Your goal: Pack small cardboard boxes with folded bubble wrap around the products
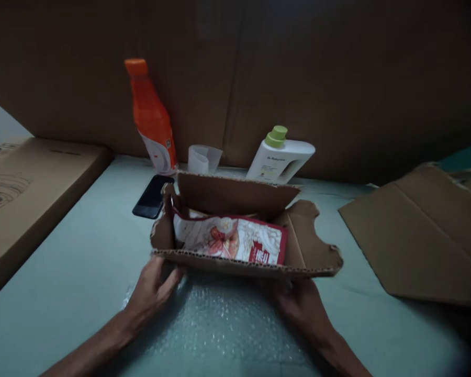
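Both hands (153, 290) (302, 303) grip box (243, 267) w/ red-white packet (231, 240), label unreadable.

I see a pale green table (74, 272) carrying everything. An open cardboard box (235, 230) sits on it near the middle, with a sheet of bubble wrap (220, 319) spread on the surface just in front of it. Behind the box, to the left, lie a dark phone (152, 197) and an upright orange bottle (151, 118), then a small roll of paper (202, 158) and a white bottle with a green cap (279, 157). A flat carton (27, 193) rests along the left edge, and a flattened cardboard sheet (419, 235) lies on the right.
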{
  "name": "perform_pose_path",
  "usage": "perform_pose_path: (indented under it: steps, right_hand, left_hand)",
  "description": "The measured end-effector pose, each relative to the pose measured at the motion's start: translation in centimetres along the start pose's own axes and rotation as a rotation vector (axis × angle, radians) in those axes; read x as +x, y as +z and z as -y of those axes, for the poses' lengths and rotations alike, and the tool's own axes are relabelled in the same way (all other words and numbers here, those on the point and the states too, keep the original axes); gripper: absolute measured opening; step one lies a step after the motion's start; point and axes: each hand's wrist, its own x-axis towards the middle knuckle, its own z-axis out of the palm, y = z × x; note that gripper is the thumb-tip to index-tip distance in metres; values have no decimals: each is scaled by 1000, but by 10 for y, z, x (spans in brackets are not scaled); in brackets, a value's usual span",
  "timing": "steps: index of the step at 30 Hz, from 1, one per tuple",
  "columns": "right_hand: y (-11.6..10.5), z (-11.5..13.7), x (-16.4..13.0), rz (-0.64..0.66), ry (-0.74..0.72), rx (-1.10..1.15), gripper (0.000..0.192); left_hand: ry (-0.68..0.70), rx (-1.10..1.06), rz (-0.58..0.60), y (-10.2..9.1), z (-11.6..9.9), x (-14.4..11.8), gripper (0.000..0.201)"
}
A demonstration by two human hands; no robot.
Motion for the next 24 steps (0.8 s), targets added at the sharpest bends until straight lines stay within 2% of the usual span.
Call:
perform_pose_path:
  steps: [3,5,7,9,10,11,13,15,17,19,21,24]
  right_hand:
    - [-9,7,20,-17,40,-45,58]
    - [-17,6,20,-95,-1,-143,55]
    - [-22,5,3,-206,-135,-287,50]
    - [-17,11,-24,-267,-335,-410,43]
    - [-9,17,-38,-256,-433,-446,40]
    - [2,26,-51,-212,-517,-467,37]
    - [31,44,-69,-41,-626,-480,31]
    - [55,56,-78,145,-669,-494,29]
    - [63,51,-86,232,-669,-532,33]
    - [49,32,-97,194,-630,-586,37]
    - [17,6,-111,103,-534,-632,38]
    - [-31,-19,-126,-51,-353,-642,33]
  left_hand:
    - [99,-6,59,0,-12,28,36]
    - [183,20,39,-7,-13,29,52]
    - [298,117,-4,-19,-8,9,65]
    - [450,246,-3,-28,-1,-25,65]
    - [532,305,32,-29,3,-43,60]
    - [604,356,87,-28,7,-59,55]
    - [688,434,212,-21,16,-83,45]
    - [693,473,311,-17,26,-91,40]
    - [654,458,373,-21,36,-90,41]
    - [616,413,397,-35,47,-90,43]
    - [598,380,347,-51,57,-95,41]
    - [570,398,107,-69,73,-104,35]
